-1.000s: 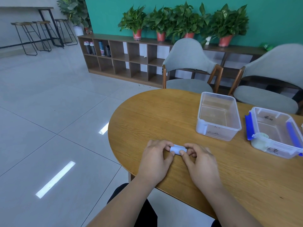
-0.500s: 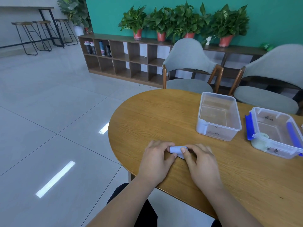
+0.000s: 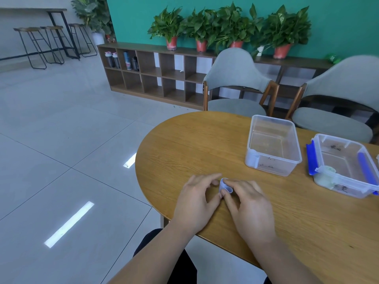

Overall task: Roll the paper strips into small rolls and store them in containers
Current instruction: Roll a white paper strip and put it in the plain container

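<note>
Your left hand [image 3: 196, 203] and right hand [image 3: 252, 210] meet at lower centre on the table [image 3: 205, 144], with the paper roll [image 3: 224, 186] between their fingertips. Up and right of them, two containers sit side by side: the nearer container [image 3: 270, 167], then the edge container [image 3: 346, 182]. Behind the table are two chairs [image 3: 235, 78]. The shelf [image 3: 155, 74] runs across the top, with stools [image 3: 41, 44] at upper left.

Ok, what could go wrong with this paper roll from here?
The paper roll looks loosely wound between the left hand and right hand; easing the pinch could let it spring open. It is also close to the table edge, so a slip might drop it on the floor.
</note>
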Available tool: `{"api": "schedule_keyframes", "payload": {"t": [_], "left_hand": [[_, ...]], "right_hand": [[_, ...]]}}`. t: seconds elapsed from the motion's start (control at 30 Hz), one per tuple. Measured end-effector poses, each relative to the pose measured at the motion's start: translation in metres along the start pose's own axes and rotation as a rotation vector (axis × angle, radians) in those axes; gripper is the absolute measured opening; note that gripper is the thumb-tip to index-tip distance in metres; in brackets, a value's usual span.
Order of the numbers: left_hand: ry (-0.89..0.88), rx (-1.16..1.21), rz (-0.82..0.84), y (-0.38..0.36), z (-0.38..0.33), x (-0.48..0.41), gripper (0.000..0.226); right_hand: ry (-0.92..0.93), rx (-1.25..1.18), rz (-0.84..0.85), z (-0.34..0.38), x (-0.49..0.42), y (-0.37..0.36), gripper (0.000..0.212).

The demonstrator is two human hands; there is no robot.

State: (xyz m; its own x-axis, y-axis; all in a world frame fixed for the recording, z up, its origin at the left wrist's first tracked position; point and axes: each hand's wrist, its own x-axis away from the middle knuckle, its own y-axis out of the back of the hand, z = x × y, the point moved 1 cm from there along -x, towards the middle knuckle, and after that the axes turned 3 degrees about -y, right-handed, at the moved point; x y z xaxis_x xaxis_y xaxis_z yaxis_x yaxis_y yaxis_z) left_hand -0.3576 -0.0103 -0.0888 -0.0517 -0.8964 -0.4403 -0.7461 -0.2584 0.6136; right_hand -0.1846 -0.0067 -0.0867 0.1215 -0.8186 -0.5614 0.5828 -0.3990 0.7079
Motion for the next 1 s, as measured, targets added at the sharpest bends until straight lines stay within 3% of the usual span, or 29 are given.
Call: {"api": "schedule_keyframes", "payload": {"t": [0.2,0.43,0.6,0.83,1.0], "left_hand": [[-0.078,-0.035,-0.011,-0.0006,0.0003,0.0037,0.041],[-0.049,-0.057,-0.036,-0.0006,-0.0028,0.0059,0.043],[-0.100,-0.061,-0.033,0.0000,-0.0062,0.0062,0.038],[-0.090,-0.119,-0.011,-0.0003,-0.0060,0.0041,0.038],[-0.132,-0.090,0.002,0.0005,-0.0073,0.0046,0.036]], "right_hand": [[0.029,0.121,-0.099,0.0020,0.0030,-0.0029,0.026],[-0.115,0.042,0.035,0.0023,0.0015,-0.0015,0.039],[-0.123,0.031,0.021,0.0058,0.0008,0.0017,0.025],[-0.137,-0.037,0.016,0.0044,0.0001,0.0027,0.032],[-0.136,0.019,-0.012,0.0051,0.0005,0.0031,0.021]]}}
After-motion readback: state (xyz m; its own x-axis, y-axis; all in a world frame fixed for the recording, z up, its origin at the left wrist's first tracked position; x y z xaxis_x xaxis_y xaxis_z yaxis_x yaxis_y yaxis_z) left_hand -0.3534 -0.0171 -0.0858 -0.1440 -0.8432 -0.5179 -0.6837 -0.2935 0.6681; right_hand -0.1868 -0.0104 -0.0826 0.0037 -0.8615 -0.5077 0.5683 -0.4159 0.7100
